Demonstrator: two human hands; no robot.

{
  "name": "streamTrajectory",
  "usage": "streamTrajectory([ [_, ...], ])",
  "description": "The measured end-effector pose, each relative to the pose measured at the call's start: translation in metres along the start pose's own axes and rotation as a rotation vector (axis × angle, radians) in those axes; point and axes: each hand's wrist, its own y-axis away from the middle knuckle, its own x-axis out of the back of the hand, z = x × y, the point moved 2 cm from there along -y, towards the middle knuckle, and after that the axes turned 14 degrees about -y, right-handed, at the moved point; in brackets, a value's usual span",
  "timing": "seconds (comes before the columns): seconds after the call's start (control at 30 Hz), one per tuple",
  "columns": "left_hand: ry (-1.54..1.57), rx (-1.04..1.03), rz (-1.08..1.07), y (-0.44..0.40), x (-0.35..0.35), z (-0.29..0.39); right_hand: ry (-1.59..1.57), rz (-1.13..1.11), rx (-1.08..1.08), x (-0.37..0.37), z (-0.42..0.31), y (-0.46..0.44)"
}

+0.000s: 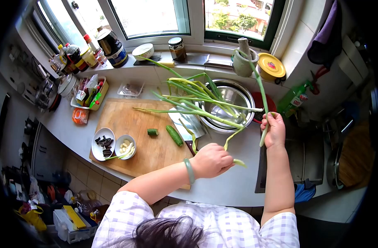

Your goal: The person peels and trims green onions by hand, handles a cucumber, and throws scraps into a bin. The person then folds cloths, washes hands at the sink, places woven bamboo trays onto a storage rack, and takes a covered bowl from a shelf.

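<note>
My right hand (pixel 274 129) grips a long green scallion (pixel 260 84) near its white end, its leaves reaching up toward the window. My left hand (pixel 212 160), with a bracelet on the wrist, is closed around thin yellowish leaf pieces (pixel 234 136) over the counter's front part. More scallions (pixel 197 99) lie across the metal bowls (pixel 249 103). A cleaver (pixel 188 122) rests partly under them. On the wooden cutting board (pixel 127 111) are a cucumber piece (pixel 174 135), a shorter piece (pixel 152 132), a white dish (pixel 103 143) with dark pieces and a small bowl (pixel 125 146) holding garlic cloves.
Bottles (pixel 112 47), a jar (pixel 177 48), a mortar (pixel 242 62) and a yellow-lidded tin (pixel 271 66) line the sill. A basket of packets (pixel 99 93) stands at the left. The sink (pixel 307 159) and a green bottle (pixel 293 99) are at the right.
</note>
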Motion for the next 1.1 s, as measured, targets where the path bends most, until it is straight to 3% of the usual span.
streamTrajectory([
  [0.07, 0.011, 0.056, 0.016, 0.017, 0.010, -0.005, 0.056, -0.023, 0.013, 0.003, -0.018, 0.006],
  [0.17, 0.001, 0.241, 0.187, 0.028, 0.026, -0.034, 0.114, -0.214, -0.228, -0.006, -0.028, 0.033],
  [0.23, -0.067, 0.243, 0.281, 0.031, 0.040, -0.047, 0.272, -0.282, -0.315, -0.008, -0.030, 0.053],
  [0.33, -0.245, 0.252, 0.119, 0.024, 0.068, -0.038, 0.491, -0.333, -0.355, -0.002, -0.027, 0.077],
  [0.43, -0.487, 0.187, 0.240, 0.013, 0.068, -0.022, 0.756, -0.398, -0.544, -0.004, -0.030, 0.101],
  [0.6, -0.006, 0.233, -0.277, 0.030, 0.026, -0.023, 0.972, -0.528, -0.499, -0.016, -0.043, 0.124],
  [0.7, 0.155, 0.275, -0.388, 0.037, 0.010, -0.016, 1.237, -0.658, -0.119, -0.027, -0.050, 0.132],
  [0.73, 0.124, 0.186, -0.283, 0.038, 0.008, -0.013, 1.337, -0.675, -0.009, -0.032, -0.052, 0.135],
  [0.83, 0.020, 0.197, -0.237, 0.041, 0.011, -0.010, 1.561, -0.704, 0.261, -0.048, -0.058, 0.147],
  [0.93, 0.136, 0.233, 0.003, 0.037, 0.037, -0.007, 1.562, -0.721, 0.430, -0.050, -0.055, 0.165],
  [1.03, 0.383, 0.215, 0.065, 0.036, 0.066, 0.002, 1.474, -0.756, 0.606, -0.038, -0.049, 0.169],
  [1.1, 0.728, 0.507, 0.385, 0.061, 0.070, -0.014, 1.538, -0.527, 0.864, 0.004, -0.052, 0.145],
])
